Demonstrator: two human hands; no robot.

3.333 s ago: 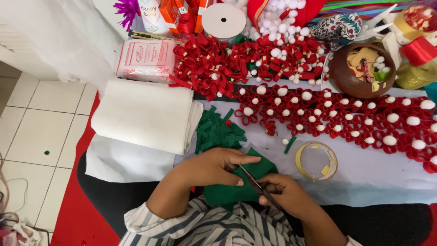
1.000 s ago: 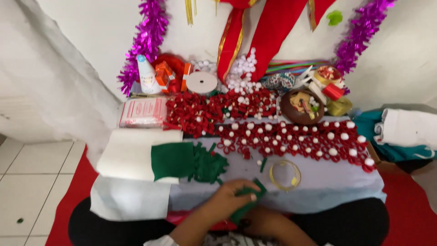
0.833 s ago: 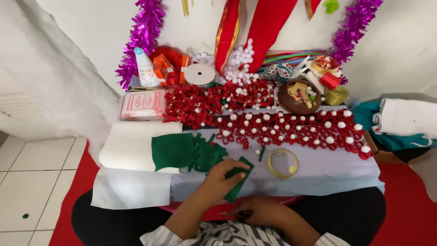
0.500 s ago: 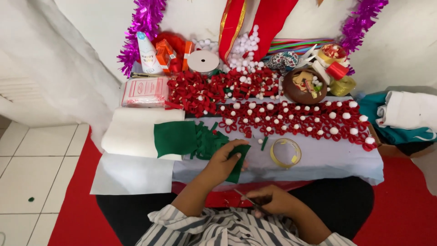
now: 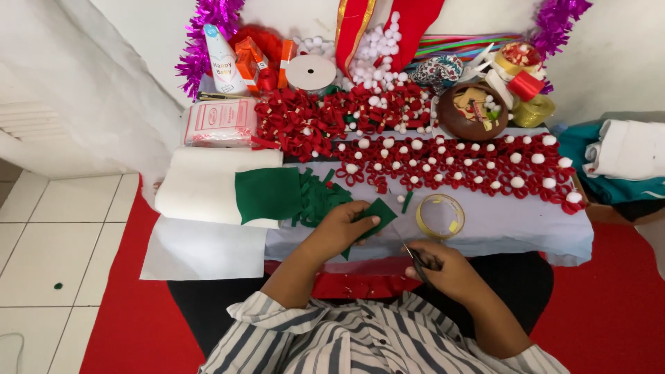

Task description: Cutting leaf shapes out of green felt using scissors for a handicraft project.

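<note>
A: Hands first, quick. What's your left hand [image 5: 339,228] doing?

B: Your left hand is curled shut around a small piece of green felt [image 5: 377,213], lower centre of the frame, thumb on top, fingers under it.

A: And the right?

B: Your right hand [image 5: 443,266] is closed around a pair of scissors [image 5: 409,251], just right of the felt piece; blades point up-left toward it. Can't tell if the blades touch the felt.

A: Around them?

B: Just left of your left hand, one pile of cut green felt scraps [image 5: 315,201] and one flat green felt sheet [image 5: 267,194] lying on a white felt roll [image 5: 201,187]. One yellow tape ring [image 5: 440,217] sits right of the felt piece, near your right hand. Nothing lies between your two hands.

A: Counts further back?

B: Red ribbon flowers with white pom-poms [image 5: 471,163] across the middle, too many to count. One brown bowl [image 5: 471,111] upper right, one white ribbon spool [image 5: 310,73] upper centre, one pink packet [image 5: 220,121] upper left.
</note>
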